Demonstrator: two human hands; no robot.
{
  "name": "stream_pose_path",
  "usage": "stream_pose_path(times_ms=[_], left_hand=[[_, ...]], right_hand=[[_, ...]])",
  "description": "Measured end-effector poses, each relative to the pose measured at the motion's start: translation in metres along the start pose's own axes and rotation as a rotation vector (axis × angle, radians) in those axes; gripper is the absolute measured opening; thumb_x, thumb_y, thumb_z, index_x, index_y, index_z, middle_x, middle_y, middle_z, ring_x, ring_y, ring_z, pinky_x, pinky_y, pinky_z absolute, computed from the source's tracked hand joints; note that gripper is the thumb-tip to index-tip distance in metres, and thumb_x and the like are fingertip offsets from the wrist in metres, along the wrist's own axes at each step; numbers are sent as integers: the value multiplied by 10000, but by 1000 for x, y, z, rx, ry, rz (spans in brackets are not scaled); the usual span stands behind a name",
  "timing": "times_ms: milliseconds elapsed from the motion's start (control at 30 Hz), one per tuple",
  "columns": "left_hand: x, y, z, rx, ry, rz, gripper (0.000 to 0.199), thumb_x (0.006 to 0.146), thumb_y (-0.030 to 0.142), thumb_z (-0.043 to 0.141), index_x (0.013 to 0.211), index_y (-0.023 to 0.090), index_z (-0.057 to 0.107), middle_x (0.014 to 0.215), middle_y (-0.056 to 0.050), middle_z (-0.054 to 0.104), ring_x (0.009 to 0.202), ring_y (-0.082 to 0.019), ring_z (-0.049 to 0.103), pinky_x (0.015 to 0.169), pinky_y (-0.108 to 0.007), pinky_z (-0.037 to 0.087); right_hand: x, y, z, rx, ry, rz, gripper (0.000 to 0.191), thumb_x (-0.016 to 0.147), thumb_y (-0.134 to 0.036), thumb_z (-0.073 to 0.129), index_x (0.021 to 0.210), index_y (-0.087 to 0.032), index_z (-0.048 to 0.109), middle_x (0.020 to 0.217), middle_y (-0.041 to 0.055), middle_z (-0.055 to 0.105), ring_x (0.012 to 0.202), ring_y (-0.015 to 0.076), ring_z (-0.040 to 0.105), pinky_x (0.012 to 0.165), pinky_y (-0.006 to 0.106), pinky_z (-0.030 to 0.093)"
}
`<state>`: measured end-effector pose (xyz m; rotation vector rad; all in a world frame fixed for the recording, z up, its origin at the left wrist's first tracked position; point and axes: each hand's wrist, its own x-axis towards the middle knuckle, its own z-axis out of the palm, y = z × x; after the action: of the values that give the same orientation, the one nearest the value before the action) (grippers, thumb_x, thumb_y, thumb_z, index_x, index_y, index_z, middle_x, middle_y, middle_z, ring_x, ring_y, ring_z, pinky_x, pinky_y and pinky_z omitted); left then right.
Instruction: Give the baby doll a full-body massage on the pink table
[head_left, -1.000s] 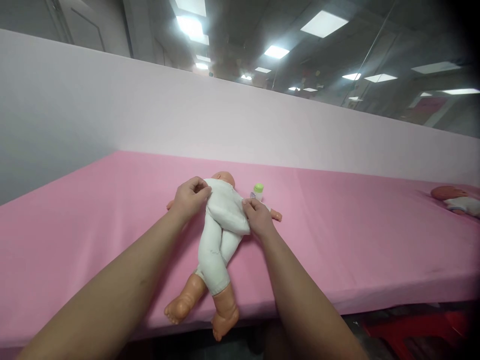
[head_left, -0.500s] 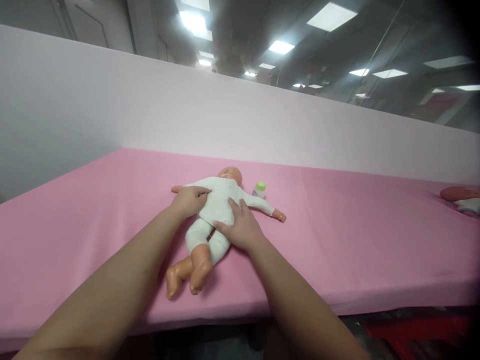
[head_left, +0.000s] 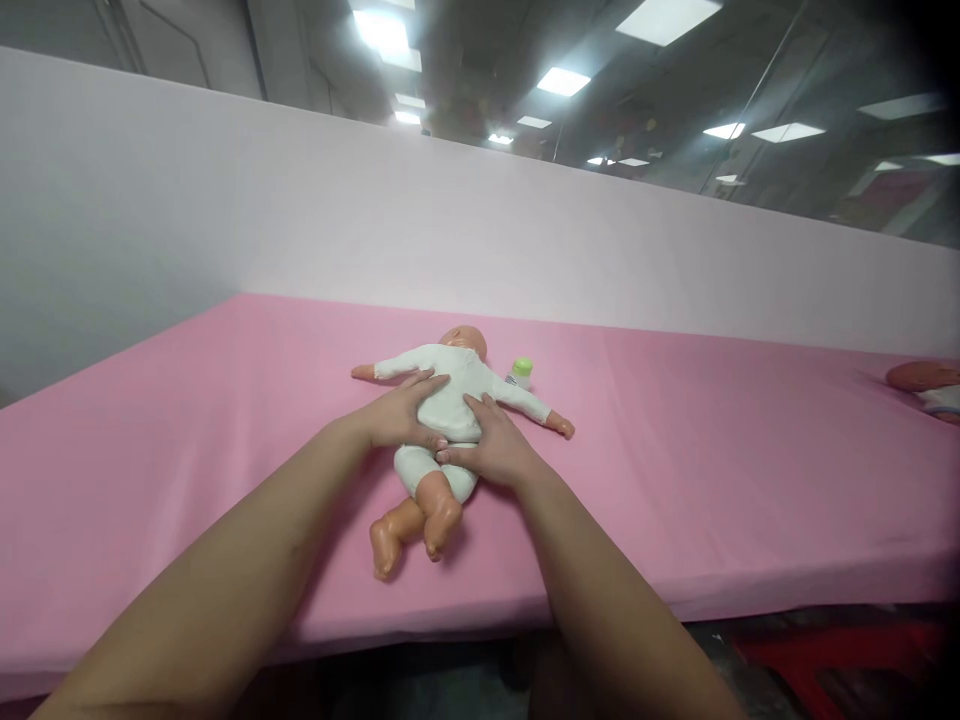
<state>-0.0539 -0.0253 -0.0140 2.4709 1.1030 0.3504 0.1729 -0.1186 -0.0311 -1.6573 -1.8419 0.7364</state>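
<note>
A baby doll (head_left: 454, 402) in a white suit lies on the pink-covered table, its head towards the far wall and its bare feet towards me. Its arms are spread to both sides. My left hand (head_left: 409, 410) rests on the left side of the doll's lower torso, fingers stretched out and thumb across its waist. On the opposite side my right hand (head_left: 491, 440) lies with fingers spread over the torso. The two thumb tips come close together at the doll's waist. A small bottle with a green cap (head_left: 521, 370) stands beside the doll's right-hand arm.
The pink table cover (head_left: 712, 470) reaches to a white wall (head_left: 450, 230) behind, with glass above it reflecting ceiling lights. Another doll (head_left: 926, 380) is partly in view at the far right. A red object, perhaps a stool (head_left: 832, 650), is below the table's front edge.
The doll's hips and legs have shifted right and slightly away from me. My left hand has moved right, its fingers spreading out and its thumb now by the right thumb.
</note>
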Motion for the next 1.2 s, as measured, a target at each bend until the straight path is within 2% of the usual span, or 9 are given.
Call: stream_pose_path(times_ms=[100,233,400,600,833,900,967,1100,1200], left_hand=[[-1,-4,-3,-25,-73,-20,1363,601,700,842,1676,283,115,1739,-132,-68,1592,-399,-5,1257,-563,195],[-2,-11,-6,-45,-124,-12,1383,594,642,871,1676,297,83,1730,-129,-112,1584,-418,50,1254,-559,209],[-2,-21,-6,-107,-104,19,1320,602,571,895,1668,331,155,1739,-119,-22,1575,-420,132,1236,-549,273],[-5,-19,-7,-162,-79,33,1254,617,459,903,1658,308,221,1740,-117,38,1564,-421,181,1219,-532,320],[-5,-16,-8,-168,-92,-12,1229,602,520,892,1642,358,257,1739,-110,75,1554,-409,240,1201,-537,342],[-3,-14,-6,-178,-18,-18,1097,653,582,850,1607,344,364,1732,-96,173,1548,-395,274,1206,-518,338],[-1,-10,-3,-223,144,-16,827,763,626,749,1497,305,542,1664,-90,369,1502,-359,379,1183,-474,376],[0,2,2,-230,497,-20,425,859,557,641,1105,226,742,1251,-80,704,1164,-281,642,1002,-400,497],[0,13,4,-126,485,-56,283,837,488,637,891,224,725,976,-44,744,926,-252,676,812,-370,515]], right_hand=[[-2,-1,-2,1,-50,3,1234,647,-681,843,1651,-313,227,1748,90,-1,1590,395,102,1239,552,245],[-3,1,-7,46,-104,-20,1197,669,-570,872,1648,-351,219,1749,64,-22,1584,372,162,1233,522,284],[-3,9,-14,107,-149,-60,1104,707,-441,867,1629,-396,261,1749,33,41,1561,366,249,1212,527,334],[-3,18,-22,159,-193,-82,1059,707,-337,857,1606,-434,304,1747,2,44,1541,382,297,1183,550,371],[-4,24,-29,177,-171,-91,963,733,-250,802,1577,-434,376,1735,-9,152,1541,350,307,1191,541,363],[-3,23,-27,177,-124,-99,933,730,-305,831,1563,-402,421,1716,13,234,1518,339,352,1182,508,381],[-1,21,-24,197,-16,-100,785,773,-408,816,1500,-332,530,1646,53,395,1452,322,449,1150,469,416],[6,16,-13,218,226,-105,339,893,-448,674,1156,-240,729,1262,63,711,1170,248,649,1010,388,501],[9,13,-6,128,269,-139,147,893,-339,631,929,-232,724,1037,27,750,992,218,674,894,353,514]])
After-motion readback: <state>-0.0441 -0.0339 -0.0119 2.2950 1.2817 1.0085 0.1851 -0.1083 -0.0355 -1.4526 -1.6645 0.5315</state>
